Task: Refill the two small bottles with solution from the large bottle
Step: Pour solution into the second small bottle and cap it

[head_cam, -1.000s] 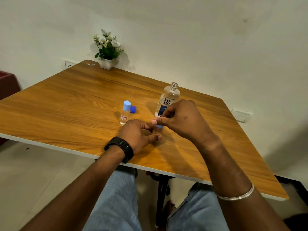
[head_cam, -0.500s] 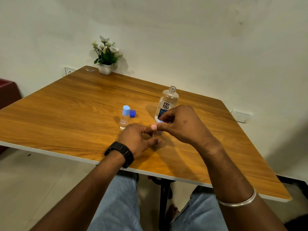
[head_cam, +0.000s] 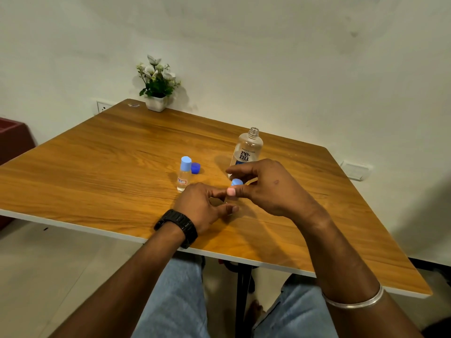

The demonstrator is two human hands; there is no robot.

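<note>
The large clear bottle (head_cam: 247, 152) stands uncapped at the middle right of the wooden table (head_cam: 97, 167). Left of it stands one small bottle (head_cam: 184, 176) with a light blue cap on. The large bottle's dark blue cap (head_cam: 195, 168) lies beside that small bottle. My left hand (head_cam: 202, 203) grips the second small bottle near the table's front, and its body is almost entirely hidden by my fingers. My right hand (head_cam: 268, 189) is above it, fingers and thumb curled round that bottle's light blue cap (head_cam: 237, 182).
A small white pot of flowers (head_cam: 157, 93) sits at the table's far corner by the wall. A dark red object (head_cam: 12, 140) stands on the floor at the left. My knees are under the table's white front edge (head_cam: 73, 226).
My right hand's fingers have turned and lifted a little, so the light blue cap now shows between them. My left hand has kept its place on the table.
</note>
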